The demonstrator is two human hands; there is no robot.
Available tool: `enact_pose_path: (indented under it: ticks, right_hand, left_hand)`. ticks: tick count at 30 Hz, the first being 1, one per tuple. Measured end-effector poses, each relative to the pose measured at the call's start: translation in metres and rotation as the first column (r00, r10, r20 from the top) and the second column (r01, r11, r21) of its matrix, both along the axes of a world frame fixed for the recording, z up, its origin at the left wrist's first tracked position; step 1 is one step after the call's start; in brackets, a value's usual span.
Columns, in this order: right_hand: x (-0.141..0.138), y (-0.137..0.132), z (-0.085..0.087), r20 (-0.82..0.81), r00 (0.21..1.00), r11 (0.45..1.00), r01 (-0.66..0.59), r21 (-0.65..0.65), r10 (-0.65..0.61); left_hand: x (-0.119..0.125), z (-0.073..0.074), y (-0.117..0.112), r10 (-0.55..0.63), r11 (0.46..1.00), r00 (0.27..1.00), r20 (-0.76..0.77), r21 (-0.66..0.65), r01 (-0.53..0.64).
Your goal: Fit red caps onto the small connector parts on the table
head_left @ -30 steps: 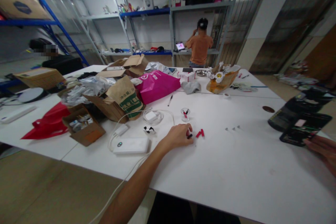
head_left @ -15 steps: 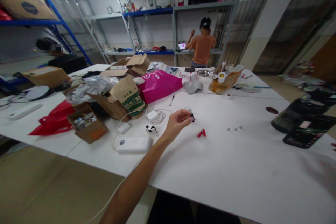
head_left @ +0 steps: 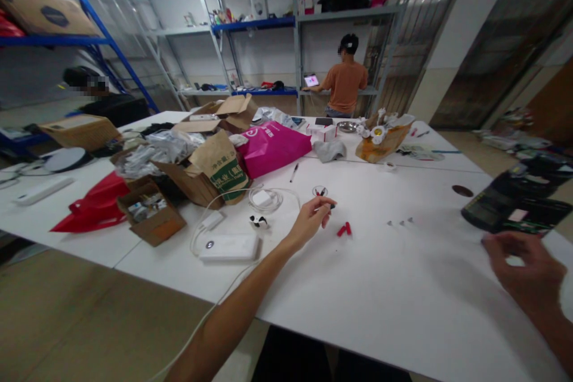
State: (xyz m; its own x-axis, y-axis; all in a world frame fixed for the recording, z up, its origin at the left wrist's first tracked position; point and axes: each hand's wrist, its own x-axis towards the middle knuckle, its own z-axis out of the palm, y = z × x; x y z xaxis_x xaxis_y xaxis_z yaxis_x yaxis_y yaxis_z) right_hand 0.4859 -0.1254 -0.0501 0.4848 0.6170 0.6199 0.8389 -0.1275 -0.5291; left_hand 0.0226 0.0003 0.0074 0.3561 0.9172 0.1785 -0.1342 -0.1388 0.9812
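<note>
My left hand (head_left: 311,218) hovers just above the white table (head_left: 385,286) and pinches a small dark piece with a red end (head_left: 330,206) between thumb and fingers. Two small red pieces (head_left: 344,229) lie on the table just right of it. A small clear cup (head_left: 319,191) holding red bits stands just behind the hand. My right hand (head_left: 523,265) is at the right, blurred, fingers loosely curled over the table, nearest a black device (head_left: 514,206); nothing shows in it.
A white power bank (head_left: 229,247) with cable and a charger coil (head_left: 264,199) lie left of my hand. Brown bags, cardboard boxes, a pink bag (head_left: 273,146) and a red bag (head_left: 92,203) crowd the far left. Three tiny metal bits (head_left: 400,222) sit mid-table. A person stands at the far shelves.
My left hand picked the small dark piece off the table, lifted it toward the clear cup, and now holds it a little lower. My right hand has come into view at the right.
</note>
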Motion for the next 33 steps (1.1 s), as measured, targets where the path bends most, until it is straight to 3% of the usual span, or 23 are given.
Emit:
enact_pose_path:
  ticks: [2,4,7,11,14,20,23,25,28,33]
  right_hand:
    - [-0.039,0.02,0.002,0.097,0.942,0.944,-0.312,-0.104,0.322]
    - [-0.069,0.043,-0.001,0.066,0.828,0.814,-0.53,-0.237,0.557]
    - [-0.091,0.075,-0.01,0.078,0.74,0.726,-0.624,-0.289,0.668]
    - [-0.095,0.1,-0.017,0.069,0.718,0.688,-0.63,-0.361,0.693]
    - [-0.099,0.104,-0.013,0.068,0.704,0.679,-0.649,-0.343,0.707]
    - [-0.149,0.081,0.016,-0.072,0.673,0.668,-0.74,-0.082,0.736]
    - [-0.184,0.069,0.028,-0.204,0.581,0.595,-0.803,0.01,0.788]
    - [-0.204,0.065,0.028,-0.279,0.524,0.568,-0.816,0.104,0.804]
    - [-0.22,0.062,0.021,-0.35,0.49,0.576,-0.791,0.206,0.798]
    - [-0.223,0.056,0.01,-0.411,0.456,0.576,-0.782,0.239,0.789]
  left_hand:
    - [0.004,-0.006,-0.002,-0.023,1.0,0.999,-0.036,0.02,0.024]
    - [0.006,-0.012,-0.003,-0.029,0.999,0.997,-0.076,0.03,0.031]
    - [0.009,-0.022,-0.003,-0.032,0.999,0.993,-0.114,0.038,0.036]
    - [0.009,-0.029,-0.002,-0.044,0.997,0.991,-0.128,0.06,0.052]
    - [0.01,-0.028,-0.003,-0.027,0.995,0.988,-0.149,0.087,0.041]
    - [0.014,-0.02,-0.012,-0.023,0.99,0.99,-0.137,0.138,0.042]
    - [0.016,-0.016,-0.017,-0.054,0.988,0.993,-0.105,0.142,0.068]
    - [0.017,-0.015,-0.019,-0.059,0.987,0.994,-0.092,0.142,0.071]
    - [0.018,-0.016,-0.021,-0.062,0.989,0.993,-0.105,0.13,0.076]
    - [0.02,-0.025,-0.022,-0.085,0.996,0.991,-0.103,-0.007,0.085]
